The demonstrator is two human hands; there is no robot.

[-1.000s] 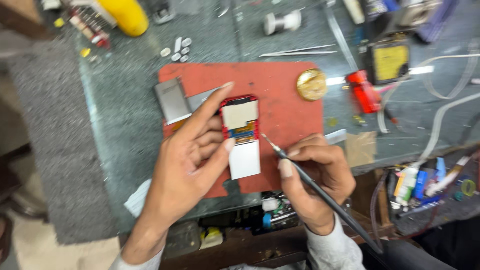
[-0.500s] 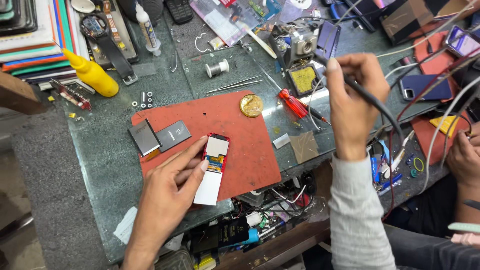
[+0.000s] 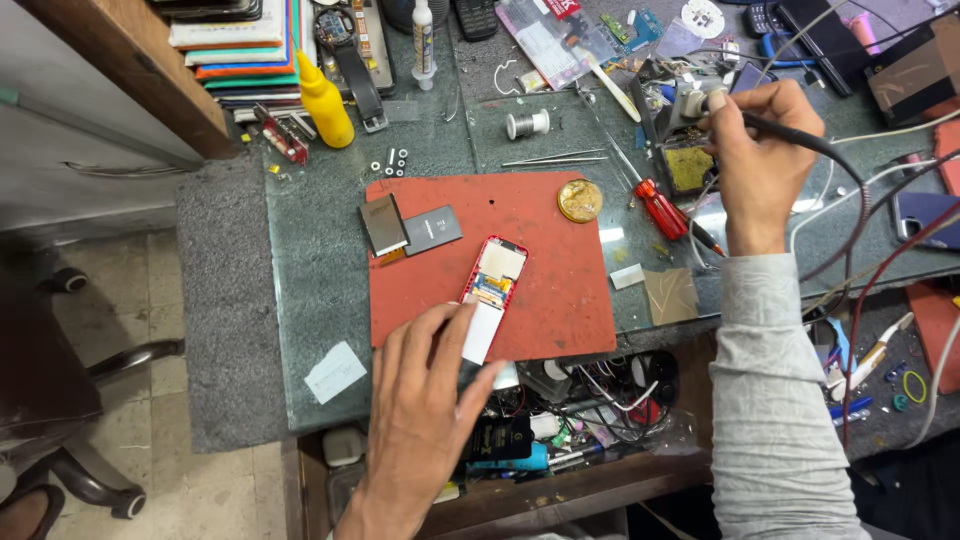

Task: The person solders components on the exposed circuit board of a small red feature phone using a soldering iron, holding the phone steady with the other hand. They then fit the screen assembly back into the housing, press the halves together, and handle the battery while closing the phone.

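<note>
Cluttered glass-topped repair bench (image 3: 300, 300), with a red work mat (image 3: 540, 290) as landmark. At the mat's near edge an opened red-cased phone (image 3: 492, 290) is pinned flat under the spread fingers of the left hand (image 3: 425, 410). Beyond the mat's far right corner, a soldering iron (image 3: 790, 135) is gripped in the closed right hand (image 3: 760, 160), its tip at the stand. Step judged: the iron being tended between solder joints. A return to the exposed board appears called for. Left of the phone on the mat: two loose dark panels (image 3: 410, 228). A brass tin (image 3: 580, 200) is noted at the far edge, a red screwdriver (image 3: 662, 208) just off it.

The left hand (image 3: 425, 400) covers the lower end of the phone (image 3: 489, 300). The right hand (image 3: 755, 160) hides the iron (image 3: 800, 140) tip. The frame's top edge crops the books (image 3: 245, 45). Drawer (image 3: 540, 440) contents are too cluttered to identify.
</note>
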